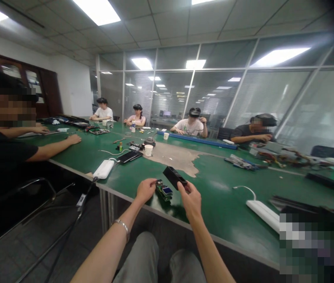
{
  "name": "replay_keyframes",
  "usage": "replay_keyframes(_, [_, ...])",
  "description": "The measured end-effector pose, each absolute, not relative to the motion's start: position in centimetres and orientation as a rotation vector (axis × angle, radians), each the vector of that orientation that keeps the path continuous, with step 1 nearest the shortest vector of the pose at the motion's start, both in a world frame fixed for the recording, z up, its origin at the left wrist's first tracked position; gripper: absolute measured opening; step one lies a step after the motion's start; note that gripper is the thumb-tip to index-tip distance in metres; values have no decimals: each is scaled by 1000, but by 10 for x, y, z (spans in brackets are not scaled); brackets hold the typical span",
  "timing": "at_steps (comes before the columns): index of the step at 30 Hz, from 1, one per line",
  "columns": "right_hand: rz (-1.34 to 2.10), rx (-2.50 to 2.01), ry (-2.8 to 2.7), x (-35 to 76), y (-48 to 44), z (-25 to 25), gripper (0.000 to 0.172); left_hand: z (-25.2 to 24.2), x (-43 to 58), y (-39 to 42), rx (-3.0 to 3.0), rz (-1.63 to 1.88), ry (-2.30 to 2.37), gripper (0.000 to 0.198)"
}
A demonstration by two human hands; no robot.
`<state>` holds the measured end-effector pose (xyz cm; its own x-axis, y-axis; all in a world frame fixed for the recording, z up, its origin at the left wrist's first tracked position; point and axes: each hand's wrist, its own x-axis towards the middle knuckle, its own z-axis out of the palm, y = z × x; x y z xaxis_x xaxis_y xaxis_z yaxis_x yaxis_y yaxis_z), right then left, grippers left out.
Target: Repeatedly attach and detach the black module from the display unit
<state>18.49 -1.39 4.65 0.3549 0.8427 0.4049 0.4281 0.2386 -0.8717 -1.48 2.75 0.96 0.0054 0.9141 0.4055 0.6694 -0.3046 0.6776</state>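
The left hand (146, 190) pinches the end of a small circuit board (164, 191) near the desk (226, 204) edge, the right hand (189, 201) half-closes on a black case (173, 177); both seem light, the board stiff but fragile, best held by its edges.

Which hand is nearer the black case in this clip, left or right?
Right: the right hand touches the near end of the black case. The left hand sits farther left, at the circuit board.

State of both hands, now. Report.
Left hand: touching a small circuit board; whether it grips cannot be told.
Right hand: closed, holding a black rectangular case.
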Motion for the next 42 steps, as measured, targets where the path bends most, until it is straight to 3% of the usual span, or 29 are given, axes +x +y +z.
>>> replay_keyframes(30, [113, -1670, -1741, 150, -31, 41, 37, 10, -18, 24, 2024, 1266, 1648, 37])
replay_keyframes(32, [96, -1683, -1762, 151, -30, 35, 42, 8, -18, 25, 2012, 1288, 1669, 38])
replay_keyframes(37, [5, -1661, -1736, 149, -32, 19, 75, 5, -18, 30, 1948, 1357, 1690, 52])
replay_keyframes(42, [20, -1628, -1738, 148, -35, 12, 67, 5, -19, 31, 1988, 1285, 1607, 43])
